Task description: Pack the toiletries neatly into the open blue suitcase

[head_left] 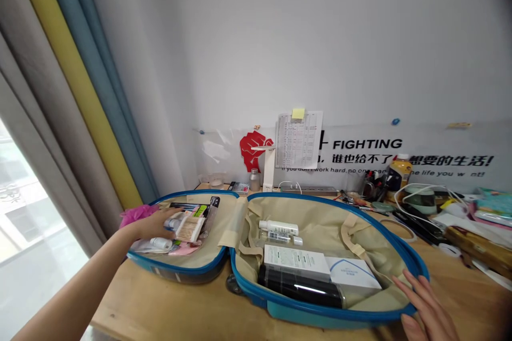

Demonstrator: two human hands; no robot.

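Note:
A blue suitcase [320,198] lies opened flat, its beige lining showing in both halves. My left hand [158,224] is over the left half with fingers stretched out, touching or just above small packed items. Among these are a pack of cotton swabs [190,229], a small white bottle [161,243] and a pink bunched thing [138,214]. My right hand [428,303] is at the near right rim, fingers apart and holding nothing. The right half holds a white tube [279,227], a clear bottle [278,237], white boxes [296,260] and a black cylinder [302,286].
The suitcase rests on a wooden table [192,303]. A white lamp [269,168] and a small metallic bottle [254,178] stand behind it. At the right are an orange-yellow bottle [399,175], a white cable [432,186] and assorted clutter. Curtains [68,64] hang at the left.

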